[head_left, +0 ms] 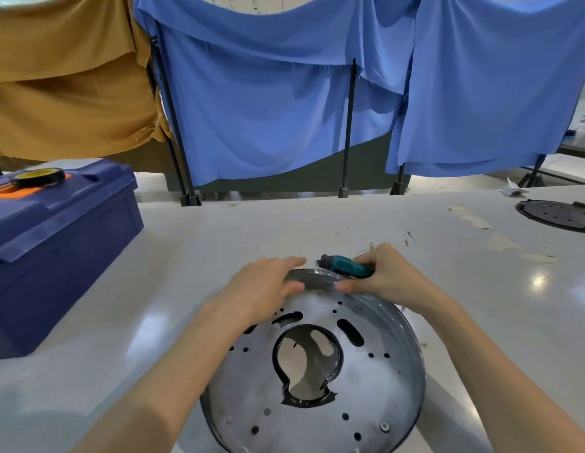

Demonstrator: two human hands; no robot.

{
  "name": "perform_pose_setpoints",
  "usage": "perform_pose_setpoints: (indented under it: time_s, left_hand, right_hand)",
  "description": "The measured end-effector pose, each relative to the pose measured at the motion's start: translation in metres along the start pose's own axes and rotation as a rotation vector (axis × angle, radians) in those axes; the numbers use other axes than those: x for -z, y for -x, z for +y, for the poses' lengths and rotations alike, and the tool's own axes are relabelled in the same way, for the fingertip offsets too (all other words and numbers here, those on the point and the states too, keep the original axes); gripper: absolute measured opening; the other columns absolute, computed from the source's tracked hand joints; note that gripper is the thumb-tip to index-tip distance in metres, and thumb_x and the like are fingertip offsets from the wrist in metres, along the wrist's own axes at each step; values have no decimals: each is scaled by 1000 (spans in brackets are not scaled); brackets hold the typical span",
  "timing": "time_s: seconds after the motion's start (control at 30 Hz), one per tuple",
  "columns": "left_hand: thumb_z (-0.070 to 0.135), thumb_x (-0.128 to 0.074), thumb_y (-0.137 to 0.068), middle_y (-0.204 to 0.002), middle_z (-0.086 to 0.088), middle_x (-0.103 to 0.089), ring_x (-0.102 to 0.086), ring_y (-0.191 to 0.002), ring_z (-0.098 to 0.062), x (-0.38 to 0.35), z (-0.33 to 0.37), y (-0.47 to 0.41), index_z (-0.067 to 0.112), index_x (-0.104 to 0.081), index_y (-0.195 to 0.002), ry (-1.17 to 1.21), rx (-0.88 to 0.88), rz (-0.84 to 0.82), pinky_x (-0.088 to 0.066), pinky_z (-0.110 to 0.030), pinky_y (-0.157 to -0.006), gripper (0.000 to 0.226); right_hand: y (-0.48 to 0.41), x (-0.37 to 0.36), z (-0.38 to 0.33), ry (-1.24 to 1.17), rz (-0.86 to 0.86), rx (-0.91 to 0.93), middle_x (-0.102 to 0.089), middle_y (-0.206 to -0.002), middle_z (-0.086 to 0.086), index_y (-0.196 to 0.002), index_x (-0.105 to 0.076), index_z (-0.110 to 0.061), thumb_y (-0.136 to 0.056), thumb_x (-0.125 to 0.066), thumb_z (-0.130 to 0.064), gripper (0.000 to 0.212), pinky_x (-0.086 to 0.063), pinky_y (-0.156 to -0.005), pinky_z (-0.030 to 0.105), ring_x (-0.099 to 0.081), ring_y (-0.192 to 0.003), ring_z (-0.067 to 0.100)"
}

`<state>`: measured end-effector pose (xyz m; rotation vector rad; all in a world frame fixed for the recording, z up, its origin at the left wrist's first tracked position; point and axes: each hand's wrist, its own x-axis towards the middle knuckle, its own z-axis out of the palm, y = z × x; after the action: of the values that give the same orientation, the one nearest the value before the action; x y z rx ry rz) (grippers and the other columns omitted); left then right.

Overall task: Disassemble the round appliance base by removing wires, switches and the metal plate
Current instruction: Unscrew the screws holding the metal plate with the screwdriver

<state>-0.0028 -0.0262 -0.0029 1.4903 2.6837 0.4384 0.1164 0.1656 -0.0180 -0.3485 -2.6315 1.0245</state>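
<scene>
Round appliance base (317, 371): nearest the viewer, at the near edge of the bench (186, 256); tilted, near rim on the bench top, far rim raised under both hands.
Metal plate (376, 371): the shiny perforated disc that fills the base; a keyhole-shaped central opening (307, 364) shows the bench through it. No wires or switches can be made out on this face.
Screws (385, 427): two heads visible near the lower rim, seemingly among the fasteners left to undo.
Left hand (265, 286): laid flat over the far rim, fingers spread and pressing, not closed round anything; it steadies the tilt.
Right hand (389, 273): curled around the teal handle of a screwdriver (350, 268), with its fingertips (345, 285) also resting on the far rim.
Step in hand (judged): positioning the base so the tool can reach a fastener or the rim joint.
Doing it well: keep the left palm bearing down so the base cannot spin or slide; seat the tip squarely before turning; mind the cut edges of the central opening.
Blue toolbox (55, 243): at the left edge of the bench, lid closed, a tape roll (37, 176) on top.
Black perforated disc (559, 215): at the far right corner, well apart from the work.
Small loose bits (410, 238): just beyond the right hand; too small to identify.
</scene>
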Motion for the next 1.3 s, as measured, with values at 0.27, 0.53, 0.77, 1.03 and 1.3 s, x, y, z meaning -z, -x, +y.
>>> perform_pose_setpoints:
  time_s: [0.27, 0.53, 0.77, 1.03, 1.3]
  left_hand:
    - [36, -44, -100, -97, -12, -66, -56, -106, -31, -7, 0, -16, 7, -53, -106, -348, 9, 105, -24, -35, -111, 30]
    - [43, -71, -81, -98, -4, -52, -55, -93, -29, 27, 12, -5, 14, -51, -112, -449, 236, -285, -47, -41, -84, 47]
    - [46, -44, -97, -124, -5, -61, -56, -112, -29, 2, 16, -13, 28, -49, -132, -82, 30, -111, -45, -43, -96, 39]
    - [33, -49, -98, -92, -8, -58, -57, -88, -30, -8, -1, -9, 14, -51, -85, -52, 16, -98, -49, -43, -79, 23]
    - [31, -51, -97, -80, -1, -48, -50, -76, -25, -1, -9, -6, 23, -45, -79, -84, 21, -124, -38, -31, -66, 21]
  right_hand:
    - [14, 31, 5, 72, -140, -149, -36, -52, 1, -64, -67, -4, -67, -83, -21, 24, -24, -47, 22, -32, -52, 15]
    - [0, 8, 7, 66, 126, -48, -38, -51, -2, -59, -62, -6, -69, -85, -36, 39, -28, -54, 27, -32, -49, 13]
    - [2, 9, 10, -126, 181, -3, -41, -47, -9, -60, -67, -13, -67, -84, -44, 36, -30, -46, 14, -36, -44, 7]
    - [-5, 10, -5, -425, 657, -6, -43, -42, -8, -62, -60, 0, -91, -64, -24, 38, -33, -42, 21, -37, -38, 7]
    - [-12, 2, -31, -707, 485, 23, -55, -43, 3, -72, -64, 9, -99, -47, -37, 56, -32, -36, 16, -42, -34, 11]
